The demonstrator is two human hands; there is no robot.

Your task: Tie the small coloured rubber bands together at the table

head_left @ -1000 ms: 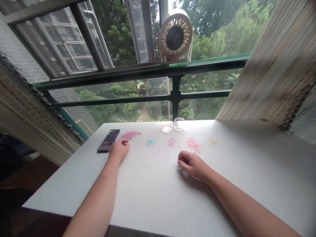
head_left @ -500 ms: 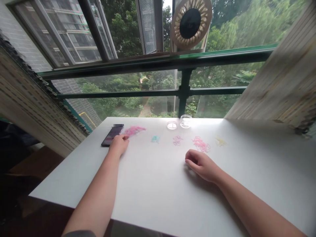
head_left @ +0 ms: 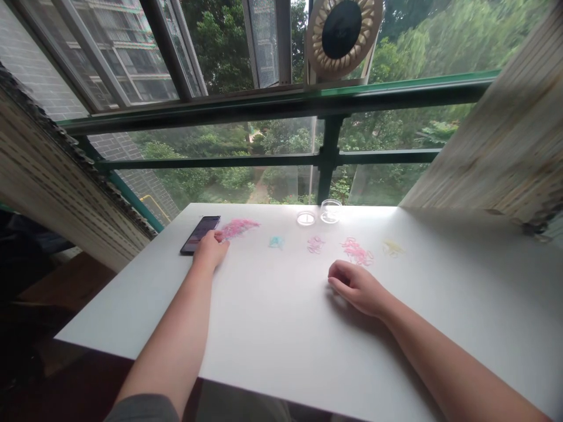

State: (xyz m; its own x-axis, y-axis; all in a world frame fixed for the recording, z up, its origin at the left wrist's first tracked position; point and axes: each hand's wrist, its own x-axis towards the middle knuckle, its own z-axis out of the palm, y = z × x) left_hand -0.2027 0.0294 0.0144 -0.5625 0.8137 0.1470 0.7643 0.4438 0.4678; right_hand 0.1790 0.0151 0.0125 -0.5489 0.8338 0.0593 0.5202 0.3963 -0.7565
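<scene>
My left hand [head_left: 211,249] rests at the near edge of a loose pile of pink and purple small rubber bands [head_left: 240,228], thumb and fingers slightly apart. Just beside it on the left lies a dark phone [head_left: 194,237]. My right hand [head_left: 352,284] is curled on the table, its fingertips partly hidden and nothing visible in it. Beyond that hand are pink bands [head_left: 357,252]. Smaller groups lie in the same row: blue bands [head_left: 276,242], light purple bands [head_left: 315,244] and yellow bands [head_left: 392,247].
Two clear round containers, a shallow one [head_left: 306,219] and a taller one [head_left: 331,212], stand at the white table's [head_left: 264,328] far edge. Behind are a green window railing [head_left: 281,105] and a round fan [head_left: 342,36]. Curtains [head_left: 488,129] hang at both sides.
The view has tilted slightly downward, so everything sits a little higher in the picture. Both hands stay in nearly the same places; the left fingers shift slightly by the pile.
</scene>
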